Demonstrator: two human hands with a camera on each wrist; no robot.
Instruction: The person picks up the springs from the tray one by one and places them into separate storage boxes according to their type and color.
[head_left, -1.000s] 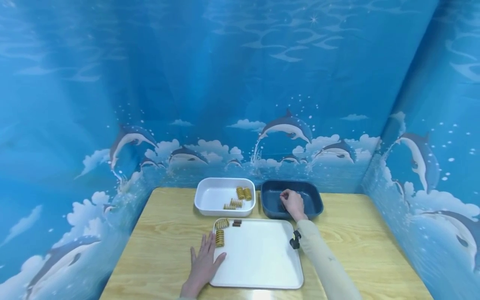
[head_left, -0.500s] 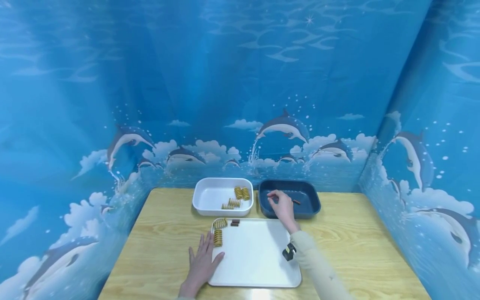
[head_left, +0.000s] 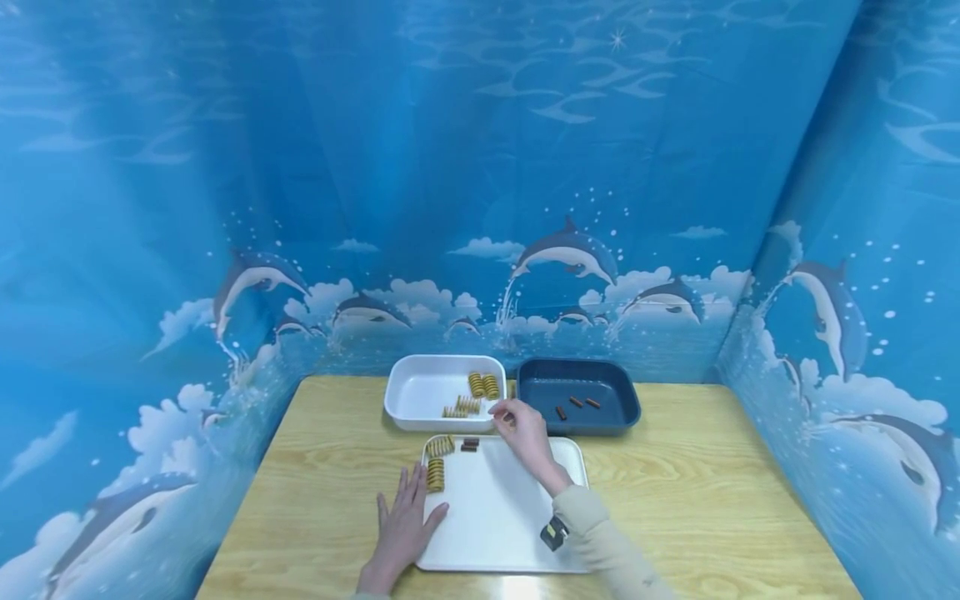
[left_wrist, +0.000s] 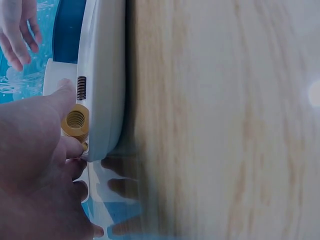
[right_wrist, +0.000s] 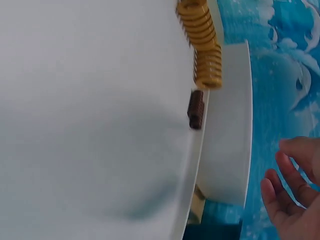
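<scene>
My left hand [head_left: 402,525] rests at the left edge of a white tray [head_left: 502,533], fingers straight and spread. Right by its fingertips, two yellow coil springs [head_left: 436,476] lie in the tray's far left corner. Small brown springs [head_left: 469,446] sit beside them along the far edge. My right hand [head_left: 525,433] hovers over the tray's far edge, near the white bin's front right corner; the right wrist view shows its fingers [right_wrist: 285,192] loosely bent, with nothing between them. Several yellow springs [head_left: 468,404] lie in the white bin [head_left: 412,392]. Three brown springs [head_left: 576,402] lie in the dark blue bin [head_left: 540,383].
Both bins stand side by side behind the tray, close to the dolphin-printed curtain [head_left: 465,208]. The wooden table [head_left: 330,467] extends to the left and right of the tray. A black wrist camera [head_left: 554,533] sits on the right sleeve.
My right hand has come out of the dark blue bin and moved left toward the white bin, uncovering three brown springs in the dark blue bin. The left hand has stayed in place.
</scene>
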